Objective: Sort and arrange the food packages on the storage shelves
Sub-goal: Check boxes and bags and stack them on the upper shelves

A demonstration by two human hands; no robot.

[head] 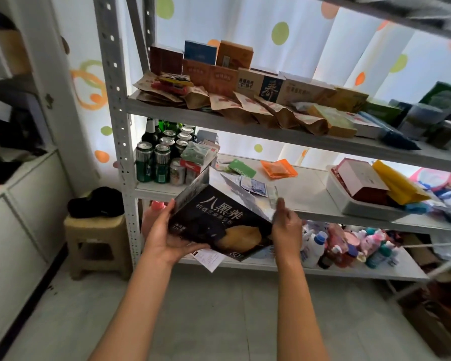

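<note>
A black food box (219,220) with white characters and a yellow picture is tilted in front of the middle shelf (305,201). My left hand (164,233) holds it from below at its left edge, fingers curled under it. My right hand (284,225) grips its right edge. The upper shelf (219,118) carries a row of upright boxes (219,71) at the back, with brown paper pouches (266,110) lying in front. An orange packet (279,168) and a green card (241,168) lie on the middle shelf.
Green cans and bottles (156,157) crowd the middle shelf's left end. A white tray (362,204) with a red box and yellow packet sits at its right. Bottles (344,246) fill the bottom shelf. A beige stool (97,246) stands left of the rack.
</note>
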